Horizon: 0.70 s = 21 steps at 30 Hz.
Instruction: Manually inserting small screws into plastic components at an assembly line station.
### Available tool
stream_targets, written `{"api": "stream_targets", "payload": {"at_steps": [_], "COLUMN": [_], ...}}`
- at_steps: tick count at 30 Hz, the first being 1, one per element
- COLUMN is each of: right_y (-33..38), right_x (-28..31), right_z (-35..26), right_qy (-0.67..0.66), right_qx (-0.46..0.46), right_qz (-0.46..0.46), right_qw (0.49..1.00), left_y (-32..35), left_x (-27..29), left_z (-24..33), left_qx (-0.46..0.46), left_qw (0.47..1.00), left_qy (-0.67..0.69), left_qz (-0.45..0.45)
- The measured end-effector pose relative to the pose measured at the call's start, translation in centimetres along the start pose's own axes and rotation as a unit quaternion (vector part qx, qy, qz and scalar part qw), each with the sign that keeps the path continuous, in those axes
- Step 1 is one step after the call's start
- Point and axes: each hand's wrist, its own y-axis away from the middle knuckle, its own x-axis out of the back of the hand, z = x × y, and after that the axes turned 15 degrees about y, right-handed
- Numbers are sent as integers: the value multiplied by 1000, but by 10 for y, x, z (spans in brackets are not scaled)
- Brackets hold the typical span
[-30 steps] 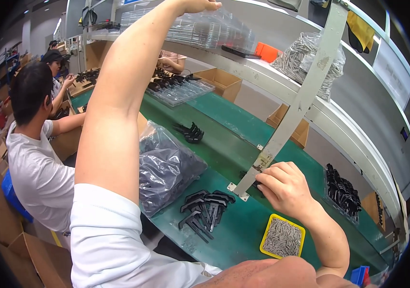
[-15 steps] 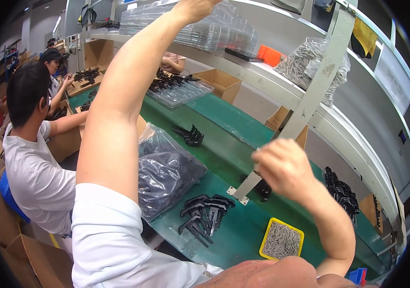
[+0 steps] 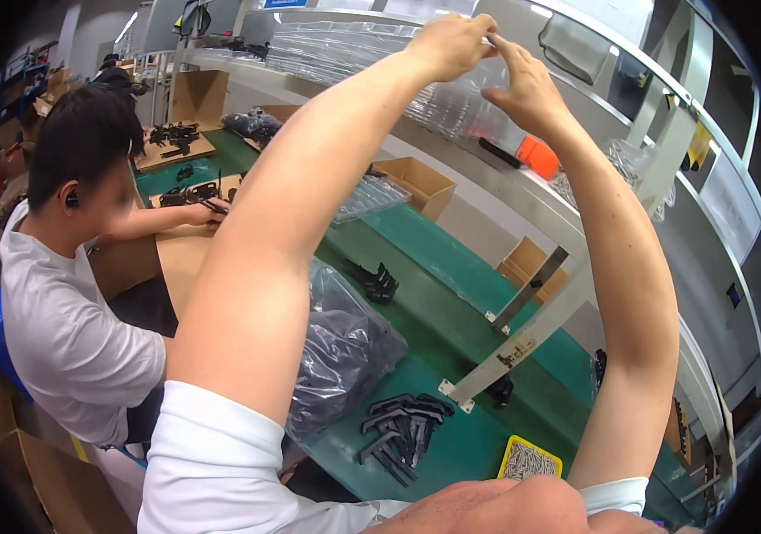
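The stack of clear, shiny plastic trays (image 3: 380,67) up on the smooth pale metal shelf (image 3: 576,222) looks thin & glossy, w/ light glinting off it, & the small orange plastic block (image 3: 538,157) beside it looks smooth. The big see-through plastic bag of dark parts (image 3: 345,351) is crinkly & shiny, while the black plastic handle-shaped parts (image 3: 402,427) look dull on the flat green matt table mat (image 3: 451,267). Brown cardboard boxes (image 3: 416,182) look rough & papery; the small yellow plastic tray (image 3: 530,461) holds shiny little metal bits.
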Motion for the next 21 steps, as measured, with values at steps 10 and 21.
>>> {"api": "stream_targets", "payload": {"at_steps": [10, 21], "right_y": [-33, -65], "right_x": [-18, -29], "right_z": [9, -12], "right_qy": [10, 33], "right_qx": [12, -16], "right_qz": [-57, -176], "right_qw": [998, 984], "left_y": [53, 110], "left_x": [12, -7], "left_z": [-3, 10], "left_qx": [6, 16], "left_qw": [985, 996], "left_qy": [-45, -86], "left_qz": [169, 10]}}
